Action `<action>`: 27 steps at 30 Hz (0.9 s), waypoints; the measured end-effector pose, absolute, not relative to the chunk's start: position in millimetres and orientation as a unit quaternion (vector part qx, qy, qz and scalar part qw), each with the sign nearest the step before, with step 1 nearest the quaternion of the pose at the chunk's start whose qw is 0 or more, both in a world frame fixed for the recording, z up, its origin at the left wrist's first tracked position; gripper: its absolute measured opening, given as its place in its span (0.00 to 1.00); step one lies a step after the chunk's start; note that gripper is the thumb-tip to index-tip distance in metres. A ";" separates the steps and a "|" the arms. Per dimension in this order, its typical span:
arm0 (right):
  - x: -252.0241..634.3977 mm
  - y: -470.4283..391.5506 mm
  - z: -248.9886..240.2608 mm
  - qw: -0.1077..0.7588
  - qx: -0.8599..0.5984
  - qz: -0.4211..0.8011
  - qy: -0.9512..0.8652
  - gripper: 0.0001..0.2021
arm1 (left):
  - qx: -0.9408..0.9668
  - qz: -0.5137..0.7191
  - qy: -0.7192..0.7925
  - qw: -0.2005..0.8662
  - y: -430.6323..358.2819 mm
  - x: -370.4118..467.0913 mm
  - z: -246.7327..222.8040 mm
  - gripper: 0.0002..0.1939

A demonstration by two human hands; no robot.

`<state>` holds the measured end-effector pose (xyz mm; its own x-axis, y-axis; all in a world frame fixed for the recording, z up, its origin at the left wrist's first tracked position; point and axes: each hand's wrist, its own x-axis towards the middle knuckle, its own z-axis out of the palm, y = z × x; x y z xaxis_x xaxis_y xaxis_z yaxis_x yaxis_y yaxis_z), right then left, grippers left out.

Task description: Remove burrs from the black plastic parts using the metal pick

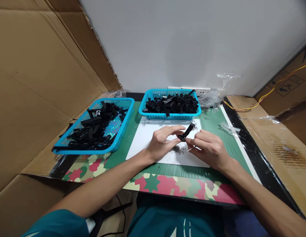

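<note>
A black part (188, 131) with an upright arm is held between my two hands above a white sheet (140, 144). My left hand (164, 141) grips its left side with thumb and fingers. My right hand (208, 146) is closed at the part's right side, fingertips touching it. A thin metal tool (190, 149) sticks out leftward from under the fingers of my right hand. Below the part, a small heap of dark thin bits (178, 149) lies on the sheet.
A blue basket (123, 131) of long black pieces stands at the left. Behind my hands is another blue basket (170, 116) with smaller black pieces. Clear plastic bags (210, 98) lie by the wall. Cardboard (286, 138) and a yellow cable (268, 92) are at the right.
</note>
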<state>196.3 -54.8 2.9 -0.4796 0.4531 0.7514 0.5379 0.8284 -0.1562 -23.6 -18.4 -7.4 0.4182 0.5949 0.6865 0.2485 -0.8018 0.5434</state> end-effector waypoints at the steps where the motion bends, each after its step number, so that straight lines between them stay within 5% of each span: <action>1: 196.6 -54.6 3.0 0.414 -0.287 -0.057 -0.862 0.09 | 0.827 0.472 0.253 0.174 -17.8 -24.2 -7.3 0.20; 9: 200.8 -53.0 4.6 0.370 -0.284 -0.070 -0.882 0.11 | 0.866 0.440 0.193 0.141 -13.0 -30.6 -6.3 0.19; 18: 212.9 -47.8 8.9 0.400 -0.376 0.062 -0.833 0.09 | 0.858 0.396 0.254 0.205 -8.5 -21.7 -10.7 0.15; 27: 215.8 -43.1 3.9 0.458 -0.464 0.009 -0.758 0.07 | 0.845 0.328 0.341 0.251 -5.5 -20.7 -7.5 0.09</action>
